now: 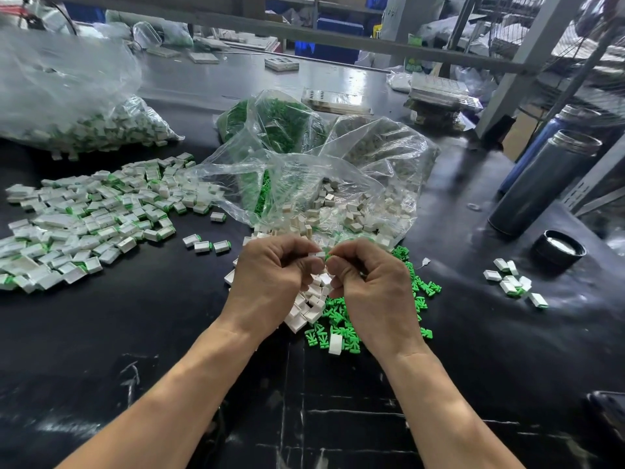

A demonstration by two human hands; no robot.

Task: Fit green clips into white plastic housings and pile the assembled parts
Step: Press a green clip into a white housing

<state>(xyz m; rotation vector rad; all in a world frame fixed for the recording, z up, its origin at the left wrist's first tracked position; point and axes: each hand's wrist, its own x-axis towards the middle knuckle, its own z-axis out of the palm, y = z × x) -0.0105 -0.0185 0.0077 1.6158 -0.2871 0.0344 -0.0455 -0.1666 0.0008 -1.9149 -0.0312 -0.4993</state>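
While your hands met above near heap, left hand (275, 265) pinched white housing (316, 254) in curled fingers; right hand (368, 275) curled tight, nipping green clip (326, 251) at housing's right end. Loose clips (341, 319) lay beneath. Assembled pile (91, 211) sat far left on black table (135, 333).

A black counter (135, 333) carries a wide pile of assembled parts (88, 218) at left. Loose green clips (341, 319), white housings (311, 299) and clear bags (304, 170) lie mid-counter. A flask (541, 184) lies at right.

Two bare forearms reach in from below; left hand (270, 275) and right hand (368, 282) ungloved; no sleeves visible.
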